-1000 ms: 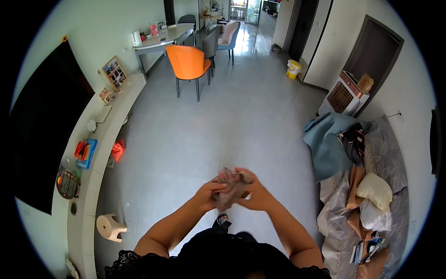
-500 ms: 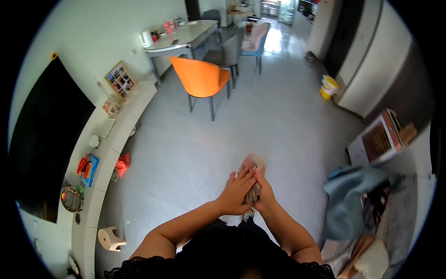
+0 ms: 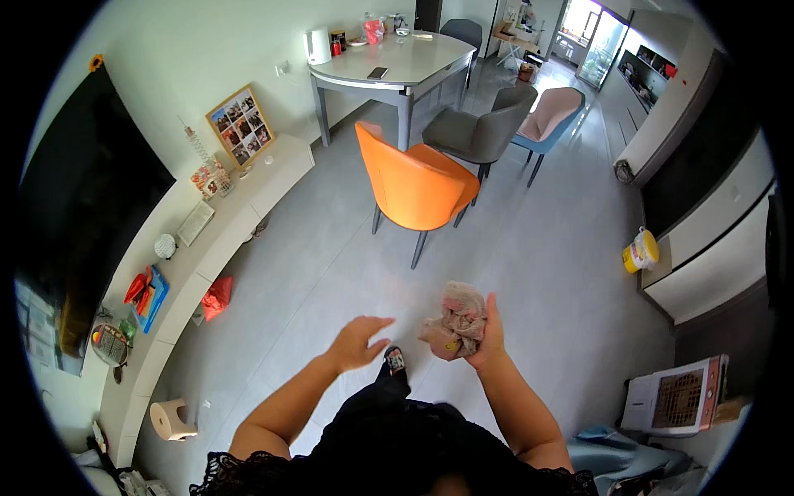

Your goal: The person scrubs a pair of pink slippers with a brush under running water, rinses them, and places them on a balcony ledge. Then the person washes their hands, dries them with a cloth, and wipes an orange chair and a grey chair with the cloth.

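Observation:
A crumpled brownish-pink cloth [image 3: 456, 321] lies bunched in my right hand [image 3: 490, 339], whose fingers are partly hidden behind it. A small yellow patch shows on the cloth's lower part. Apart from it, to the left, my left hand [image 3: 361, 342] hangs in the air with fingers stretched out and nothing in them. Below the hands one of my feet in a patterned sandal [image 3: 394, 359] stands on the grey tiled floor [image 3: 306, 314].
Ahead stand an orange chair [image 3: 418, 183], a grey chair [image 3: 484, 128] and a table [image 3: 397, 66] with a kettle. A long low cabinet [image 3: 240, 198] runs along the left wall, a small stool [image 3: 171, 420] beside it. At right are a yellow bucket [image 3: 641, 250] and an air cooler [image 3: 674, 397].
My hands were pressed together around the cloth. My left hand has let go and moved left; the right keeps the cloth. The view has shifted, with the table and chairs now nearer.

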A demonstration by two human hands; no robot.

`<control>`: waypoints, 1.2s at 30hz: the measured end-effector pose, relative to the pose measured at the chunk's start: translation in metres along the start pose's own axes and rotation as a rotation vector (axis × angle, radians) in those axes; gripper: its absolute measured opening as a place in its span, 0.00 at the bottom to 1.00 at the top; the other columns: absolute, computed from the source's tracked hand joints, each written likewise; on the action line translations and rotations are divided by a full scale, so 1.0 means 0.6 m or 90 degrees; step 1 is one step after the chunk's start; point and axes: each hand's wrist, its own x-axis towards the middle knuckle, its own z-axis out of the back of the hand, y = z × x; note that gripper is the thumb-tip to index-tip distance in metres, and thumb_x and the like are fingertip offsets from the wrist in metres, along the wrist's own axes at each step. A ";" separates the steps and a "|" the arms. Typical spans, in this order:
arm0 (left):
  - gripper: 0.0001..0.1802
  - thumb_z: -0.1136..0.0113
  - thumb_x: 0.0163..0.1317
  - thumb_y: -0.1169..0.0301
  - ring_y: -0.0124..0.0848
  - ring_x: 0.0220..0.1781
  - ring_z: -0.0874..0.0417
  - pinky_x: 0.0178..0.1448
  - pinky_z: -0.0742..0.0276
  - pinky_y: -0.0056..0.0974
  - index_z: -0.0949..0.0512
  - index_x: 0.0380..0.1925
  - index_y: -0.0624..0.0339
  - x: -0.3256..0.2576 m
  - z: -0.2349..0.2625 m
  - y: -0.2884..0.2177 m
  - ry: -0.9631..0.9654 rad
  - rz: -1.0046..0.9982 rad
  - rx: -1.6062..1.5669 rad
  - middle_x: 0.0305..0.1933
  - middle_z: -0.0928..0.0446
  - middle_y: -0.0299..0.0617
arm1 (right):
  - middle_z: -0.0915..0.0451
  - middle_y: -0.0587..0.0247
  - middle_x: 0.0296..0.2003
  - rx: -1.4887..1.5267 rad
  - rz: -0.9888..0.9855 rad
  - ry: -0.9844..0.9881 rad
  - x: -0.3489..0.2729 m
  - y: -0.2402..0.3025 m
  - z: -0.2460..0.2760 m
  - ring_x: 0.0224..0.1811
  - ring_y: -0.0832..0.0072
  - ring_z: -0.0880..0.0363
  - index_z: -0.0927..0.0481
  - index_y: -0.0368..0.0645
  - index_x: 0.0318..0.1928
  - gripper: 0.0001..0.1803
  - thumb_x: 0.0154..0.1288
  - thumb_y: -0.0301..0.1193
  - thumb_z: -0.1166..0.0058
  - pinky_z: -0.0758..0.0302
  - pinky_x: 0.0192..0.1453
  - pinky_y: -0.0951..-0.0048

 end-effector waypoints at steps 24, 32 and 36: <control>0.45 0.28 0.39 0.41 0.49 0.75 0.44 0.66 0.63 0.79 0.27 0.59 0.43 0.971 0.325 0.575 0.427 -0.307 0.425 0.64 0.29 0.39 | 0.22 0.58 0.48 -0.602 0.543 -0.500 0.920 0.204 -0.090 0.31 0.72 0.24 0.18 0.40 0.45 0.16 0.72 0.40 0.52 0.28 0.32 0.74; 0.39 0.37 0.50 0.40 0.43 0.70 0.35 0.67 0.62 0.79 0.23 0.52 0.61 1.017 0.280 0.623 0.541 -0.505 0.304 0.52 0.20 0.42 | 0.25 0.53 0.53 -0.486 0.598 -0.749 0.933 0.132 -0.098 0.49 0.64 0.23 0.22 0.42 0.53 0.24 0.75 0.46 0.61 0.27 0.54 0.63; 0.41 0.40 0.53 0.37 0.44 0.69 0.34 0.69 0.62 0.75 0.22 0.49 0.66 1.018 0.268 0.631 0.562 -0.563 0.280 0.51 0.19 0.45 | 0.22 0.62 0.47 0.212 0.565 -0.725 1.035 0.046 0.063 0.43 0.72 0.22 0.28 0.42 0.60 0.26 0.74 0.49 0.57 0.24 0.46 0.69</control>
